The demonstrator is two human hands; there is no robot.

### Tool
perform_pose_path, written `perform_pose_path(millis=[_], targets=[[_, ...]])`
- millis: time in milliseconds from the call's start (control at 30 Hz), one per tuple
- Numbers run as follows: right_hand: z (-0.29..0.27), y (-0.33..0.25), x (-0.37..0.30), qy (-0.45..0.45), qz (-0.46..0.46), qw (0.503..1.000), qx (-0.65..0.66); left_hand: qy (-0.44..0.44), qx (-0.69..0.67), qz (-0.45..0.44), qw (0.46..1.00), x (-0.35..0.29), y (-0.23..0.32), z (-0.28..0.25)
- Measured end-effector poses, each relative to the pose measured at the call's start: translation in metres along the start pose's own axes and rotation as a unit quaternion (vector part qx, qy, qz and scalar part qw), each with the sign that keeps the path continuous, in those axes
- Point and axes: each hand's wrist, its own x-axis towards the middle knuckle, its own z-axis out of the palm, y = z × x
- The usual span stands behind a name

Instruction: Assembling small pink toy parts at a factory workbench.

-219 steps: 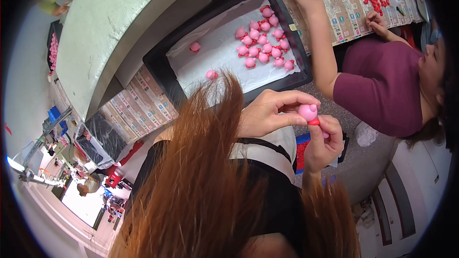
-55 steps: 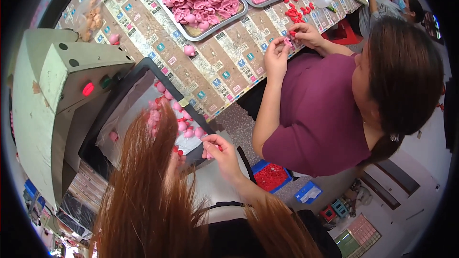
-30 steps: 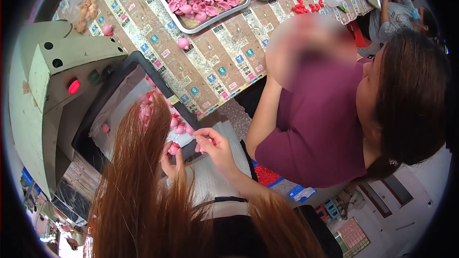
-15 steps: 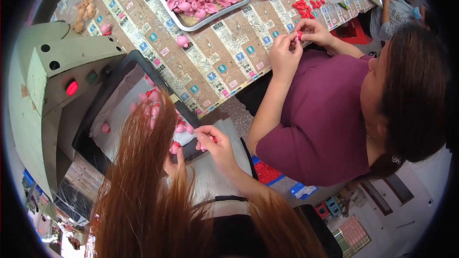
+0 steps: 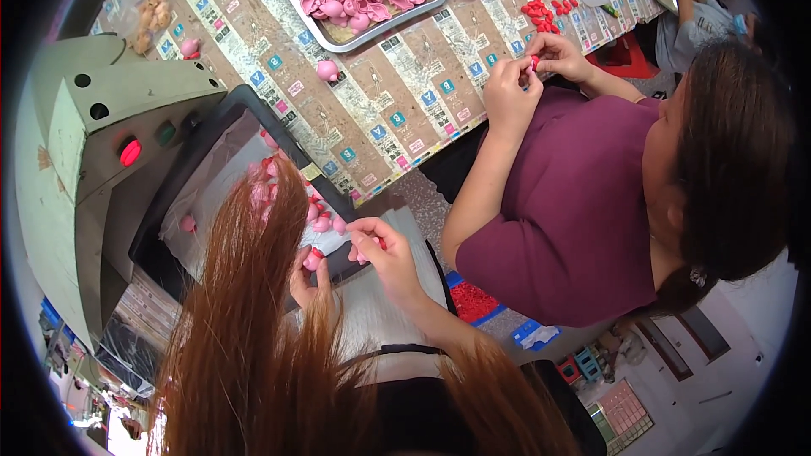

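Your left hand (image 5: pixel 311 274), partly behind your hair, is closed on a small pink figure (image 5: pixel 313 259) w/ a red bit on top. Your right hand (image 5: pixel 382 252) is curled, fingertips pinching a small red piece (image 5: pixel 382 243). Both sit at the near edge of the black tray (image 5: pixel 182 165), just beside the loose pink figures (image 5: pixel 325 219) lying there. Opposite, a co-worker's hands (image 5: pixel 528 76) pinch a red part at the table (image 5: pixel 397 110) edge.

1. A clear plastic bag (image 5: pixel 150 10) of tan pieces lay at 11 o'clock on the tabletop (image 5: pixel 397 110).
2. Printed sheets with small blue and pink squares (image 5: pixel 378 132) covered that tabletop.
3. A blue-and-white packet (image 5: pixel 535 334) lay on the floor at 5 o'clock.
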Motion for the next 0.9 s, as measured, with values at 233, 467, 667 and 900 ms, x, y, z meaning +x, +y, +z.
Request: perform_pose_path(millis=[233,467,667,900], targets=[[0.002,-0.001,0.001,0.000,0.004,1.000,0.012,0.018,0.016,0.022,0.999,-0.001,-0.008,0.001],[0.001,0.000,0.002,0.002,-0.005,1.000,0.008,0.020,0.002,0.007,1.000,0.000,-0.007,0.003],[0.001,-0.002,0.003,0.000,-0.007,1.000,0.013,0.013,-0.005,0.008,1.000,0.000,-0.009,0.003],[-0.001,-0.002,0.004,0.002,0.003,1.000,0.010,0.004,-0.005,-0.012,1.000,-0.001,-0.012,0.001]])
